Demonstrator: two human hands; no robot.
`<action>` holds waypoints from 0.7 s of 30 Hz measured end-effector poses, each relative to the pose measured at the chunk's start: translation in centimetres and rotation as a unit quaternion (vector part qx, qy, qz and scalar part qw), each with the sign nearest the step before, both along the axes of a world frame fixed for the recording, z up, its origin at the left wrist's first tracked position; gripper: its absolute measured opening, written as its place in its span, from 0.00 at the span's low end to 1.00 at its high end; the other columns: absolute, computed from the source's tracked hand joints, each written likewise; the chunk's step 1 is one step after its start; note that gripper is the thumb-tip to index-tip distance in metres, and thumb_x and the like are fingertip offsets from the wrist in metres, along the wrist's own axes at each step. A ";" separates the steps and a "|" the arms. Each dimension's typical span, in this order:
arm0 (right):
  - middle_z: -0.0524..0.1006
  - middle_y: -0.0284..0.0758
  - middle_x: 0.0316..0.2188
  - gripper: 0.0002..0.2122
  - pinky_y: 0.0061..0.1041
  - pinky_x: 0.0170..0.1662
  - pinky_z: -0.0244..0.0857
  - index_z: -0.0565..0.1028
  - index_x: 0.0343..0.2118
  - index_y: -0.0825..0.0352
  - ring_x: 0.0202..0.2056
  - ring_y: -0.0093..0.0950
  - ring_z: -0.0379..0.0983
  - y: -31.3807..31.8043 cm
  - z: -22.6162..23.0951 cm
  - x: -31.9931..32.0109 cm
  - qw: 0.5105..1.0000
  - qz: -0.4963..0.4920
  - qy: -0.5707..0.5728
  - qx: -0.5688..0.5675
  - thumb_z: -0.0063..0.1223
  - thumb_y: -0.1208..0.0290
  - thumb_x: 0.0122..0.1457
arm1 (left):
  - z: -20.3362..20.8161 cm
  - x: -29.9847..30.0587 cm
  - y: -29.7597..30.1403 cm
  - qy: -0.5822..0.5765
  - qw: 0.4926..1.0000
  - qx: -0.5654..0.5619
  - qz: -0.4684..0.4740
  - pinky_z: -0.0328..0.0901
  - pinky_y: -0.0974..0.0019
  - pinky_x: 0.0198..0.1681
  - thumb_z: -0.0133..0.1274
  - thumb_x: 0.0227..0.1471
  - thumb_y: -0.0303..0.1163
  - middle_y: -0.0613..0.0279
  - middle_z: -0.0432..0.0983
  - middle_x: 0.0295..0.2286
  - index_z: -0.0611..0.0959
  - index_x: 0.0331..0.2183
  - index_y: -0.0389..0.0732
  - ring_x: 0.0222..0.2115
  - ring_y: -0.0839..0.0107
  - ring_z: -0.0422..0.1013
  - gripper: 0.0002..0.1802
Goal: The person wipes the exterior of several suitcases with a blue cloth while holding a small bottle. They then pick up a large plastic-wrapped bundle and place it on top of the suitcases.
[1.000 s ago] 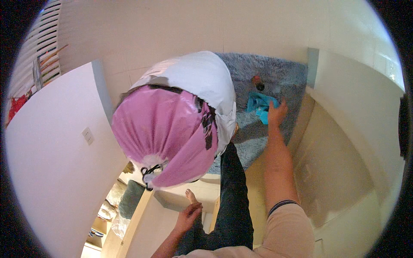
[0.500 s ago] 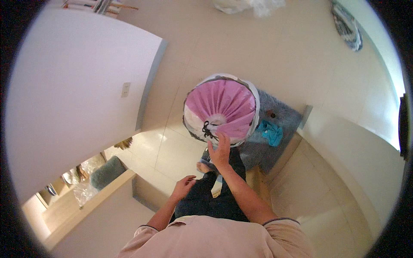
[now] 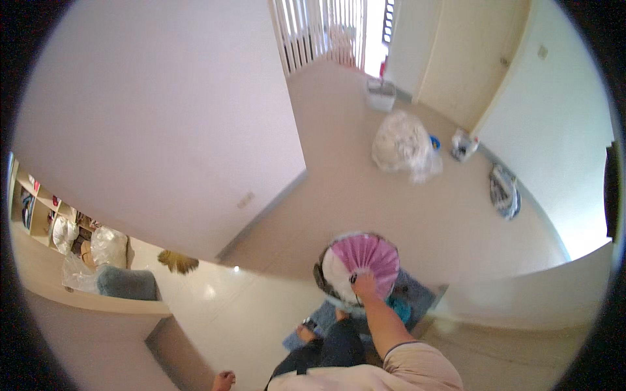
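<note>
A round hamper [image 3: 336,268] with a pink and white gathered drawstring top stands near my feet. My right hand [image 3: 367,285] reaches to the middle of that top. Its fingers close around the black drawstring [image 3: 353,278] where the cloth bunches together. Low at the left, away from the hamper, hangs my left hand [image 3: 225,380], loosely bent and holding nothing. Under and behind the hamper lies a grey-blue mat [image 3: 417,293], with a turquoise cloth [image 3: 399,309] on it, partly hidden by my right arm.
Ahead on the floor sit a large clear bag of white stuff [image 3: 401,143], a white bucket [image 3: 381,96], a small white bag [image 3: 464,145] and a striped bundle [image 3: 505,191]. A white wall [image 3: 169,130] juts in at the left. Beside it are a broom head [image 3: 177,262] and a grey cushion [image 3: 127,283].
My view has tilted up, bringing the far room and door into sight. My right hand has closed on the drawstring. My left hand has dropped out to the left.
</note>
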State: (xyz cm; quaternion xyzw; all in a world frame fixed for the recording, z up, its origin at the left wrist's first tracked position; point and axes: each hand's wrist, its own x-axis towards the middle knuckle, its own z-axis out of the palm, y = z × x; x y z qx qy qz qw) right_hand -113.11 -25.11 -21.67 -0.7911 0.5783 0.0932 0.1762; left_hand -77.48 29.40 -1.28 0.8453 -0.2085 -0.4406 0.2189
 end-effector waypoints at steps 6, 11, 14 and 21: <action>0.70 0.56 0.52 0.25 0.46 0.59 0.56 0.69 0.53 0.70 0.54 0.52 0.66 -0.3 0.2 1.4 0.967 -0.006 -0.085 0.242 0.42 0.55 0.60 | 6.5 -4.3 -3.1 0.093 0.965 0.148 0.196 0.66 0.53 0.50 0.46 0.61 0.41 0.48 0.73 0.47 0.72 0.54 0.37 0.48 0.57 0.70 0.25; 0.71 0.56 0.50 0.25 0.46 0.55 0.61 0.70 0.51 0.72 0.50 0.53 0.69 -3.5 1.7 0.1 0.957 0.178 -0.025 0.227 0.37 0.54 0.62 | 5.9 -7.3 -6.5 0.206 0.947 0.065 0.240 0.66 0.55 0.49 0.45 0.61 0.39 0.48 0.73 0.47 0.72 0.54 0.36 0.47 0.57 0.70 0.24; 0.72 0.54 0.50 0.25 0.46 0.52 0.63 0.71 0.51 0.72 0.49 0.54 0.70 -7.7 3.2 1.1 0.960 0.191 0.011 0.202 0.37 0.54 0.62 | 3.4 -7.8 -6.9 0.168 0.956 0.055 0.234 0.67 0.57 0.46 0.45 0.61 0.38 0.50 0.74 0.45 0.73 0.53 0.37 0.45 0.58 0.71 0.22; 0.77 0.53 0.36 0.19 0.47 0.47 0.65 0.77 0.40 0.71 0.41 0.52 0.73 -8.9 12.4 8.3 0.951 0.287 -0.099 0.062 0.42 0.58 0.62 | -2.0 -12.1 -1.0 0.102 0.971 -0.013 0.215 0.66 0.62 0.39 0.46 0.60 0.39 0.56 0.75 0.34 0.76 0.40 0.39 0.34 0.67 0.71 0.14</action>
